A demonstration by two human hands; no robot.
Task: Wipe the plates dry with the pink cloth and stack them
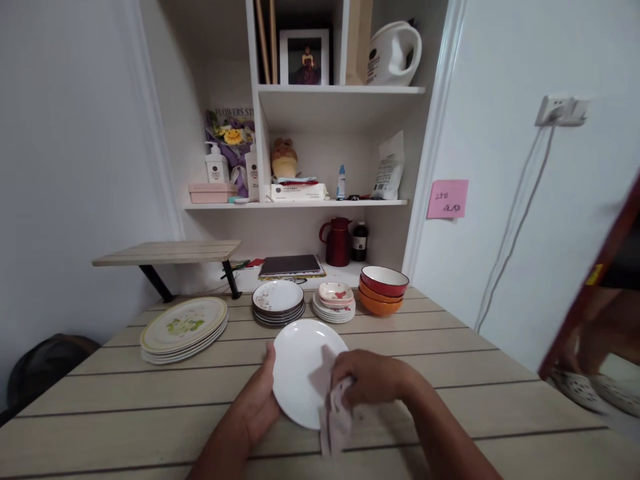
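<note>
My left grip (pixel 260 393) clasps the plate (pixel 295 367) by its left rim, over the near middle of the worktop (pixel 125 437). My right grip (pixel 370 377), closed round the cloth (pixel 337 423), should sweep lightly to the rim while the left braces firmly.

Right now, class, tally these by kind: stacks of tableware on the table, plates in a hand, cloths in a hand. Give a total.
Stacks of tableware: 4 (green-patterned plates, dark-rimmed plates, small dishes, bowls)
Plates in a hand: 1 (white plate, left hand)
Cloths in a hand: 1 (cloth, right hand)
Total: 6
</note>
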